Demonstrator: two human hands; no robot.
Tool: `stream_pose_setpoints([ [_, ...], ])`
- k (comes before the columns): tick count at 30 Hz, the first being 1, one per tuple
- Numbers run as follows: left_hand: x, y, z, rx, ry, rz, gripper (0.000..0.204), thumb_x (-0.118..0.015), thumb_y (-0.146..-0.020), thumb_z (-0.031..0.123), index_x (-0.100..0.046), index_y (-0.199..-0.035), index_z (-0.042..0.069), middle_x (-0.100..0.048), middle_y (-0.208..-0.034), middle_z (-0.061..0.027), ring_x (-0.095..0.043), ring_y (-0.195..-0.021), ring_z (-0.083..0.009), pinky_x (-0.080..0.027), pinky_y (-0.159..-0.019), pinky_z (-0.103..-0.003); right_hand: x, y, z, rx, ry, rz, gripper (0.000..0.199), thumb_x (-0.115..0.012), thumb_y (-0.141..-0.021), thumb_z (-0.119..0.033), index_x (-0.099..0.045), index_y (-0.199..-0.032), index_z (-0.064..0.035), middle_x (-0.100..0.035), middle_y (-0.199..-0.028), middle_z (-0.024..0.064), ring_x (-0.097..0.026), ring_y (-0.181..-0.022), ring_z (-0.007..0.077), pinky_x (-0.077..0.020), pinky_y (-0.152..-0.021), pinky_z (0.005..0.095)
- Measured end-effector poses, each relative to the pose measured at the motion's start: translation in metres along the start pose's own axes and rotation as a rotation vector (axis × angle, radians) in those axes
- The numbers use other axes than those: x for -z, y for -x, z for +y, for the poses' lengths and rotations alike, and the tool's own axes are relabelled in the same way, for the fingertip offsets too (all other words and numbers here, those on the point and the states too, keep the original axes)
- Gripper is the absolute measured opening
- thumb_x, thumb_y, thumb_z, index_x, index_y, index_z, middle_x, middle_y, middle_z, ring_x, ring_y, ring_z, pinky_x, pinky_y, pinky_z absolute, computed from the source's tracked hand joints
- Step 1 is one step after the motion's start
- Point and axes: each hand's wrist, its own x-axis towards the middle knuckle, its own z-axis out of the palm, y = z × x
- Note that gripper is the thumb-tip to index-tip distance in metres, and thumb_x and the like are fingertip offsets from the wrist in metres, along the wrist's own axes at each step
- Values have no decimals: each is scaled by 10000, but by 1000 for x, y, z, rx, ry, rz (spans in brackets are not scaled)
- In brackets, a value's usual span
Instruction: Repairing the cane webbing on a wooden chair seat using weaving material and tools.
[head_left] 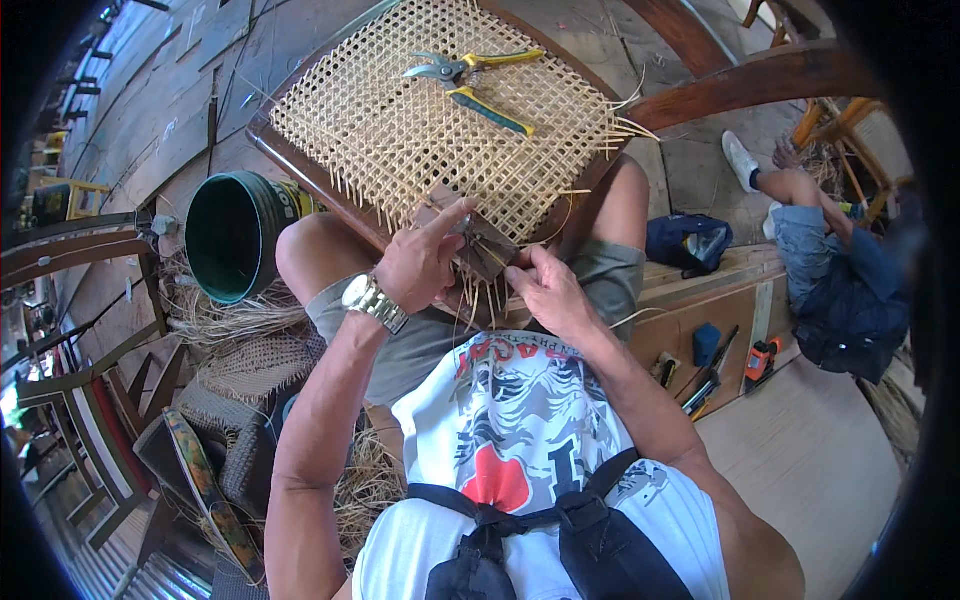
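— Now, item one: the woven cane seat [440,130] in its dark wooden frame [300,165]. Where does it sit?

— Across the person's bare knees, tilted away from the body, near edge over the lap. Held that way, the near edge, where loose cane ends [478,300] hang down, comes within reach of both hands.

— Item two, the left hand [420,265]?

— Wristwatch on the wrist. Forefinger stretched out, pressing on the near edge of the frame next to a small dark wooden block [487,250]; the other fingers are curled under. It seems to pin the work in place. Whether it grips a strand, I cannot tell.

— Item three, the right hand [550,290]?

— Just below the block at the same near edge, fingers bunched and pinching among the hanging cane ends, apparently closed on a strand, though the strand itself is too fine to make out.

— Item four, tools?

— One pair of pruning shears [470,82] with yellow and blue handles, lying free on the far part of the weave, well apart from both hands; parked there, probably, so it stays within arm's reach without blocking the near edge.

— Surroundings?

— Green bucket [235,235] on the floor beside the left knee; heaps of cane scraps [250,330] below it. To the right, a wooden bench [720,300] with a blue pouch [688,242] and small hand tools [705,375] along its edge. Another person [830,260] sits beyond it.
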Motion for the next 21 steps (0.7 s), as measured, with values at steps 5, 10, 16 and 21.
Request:
stream_pose_setpoints([
  [5, -4, 0, 0, 11, -34, 69, 539, -484, -1001, 35, -468, -1479, 285, -646, -579, -56, -662, -502, -154, -574, -497, -330, 6, 4, -4, -21, 72, -2, 191, -613, -946, -160, -627, -1020, 16, -690, -815, 160, -685, -750, 217, -526, -691, 372],
  [10, -16, -2, -3, -159, -188, 103, 518, -500, -994, 33, -500, -1453, 274, -653, -605, -82, -673, -514, -166, -577, -523, -338, 22, 19, -2, 122, 164, 56, 166, -622, -943, -163, -631, -971, 0, -667, -783, 139, -659, -716, 184, -517, -674, 355],
  [16, -29, -1, 1, -167, -88, 114, 462, -573, -964, 77, -548, -1388, 259, -687, -950, -178, -695, -731, -339, -557, -628, -436, 33, 27, 11, 107, 62, -36, 147, -607, -961, -138, -628, -992, 4, -649, -793, 107, -573, -736, 101, -495, -683, 299],
  [21, -28, -3, 0, 25, -34, 29, 458, -592, -978, 118, -540, -1402, 281, -671, -777, -164, -688, -609, -310, -539, -563, -430, 33, 26, 20, 99, 3, -48, 151, -580, -980, -117, -632, -1058, 1, -656, -837, 100, -579, -764, 99, -490, -694, 287],
])
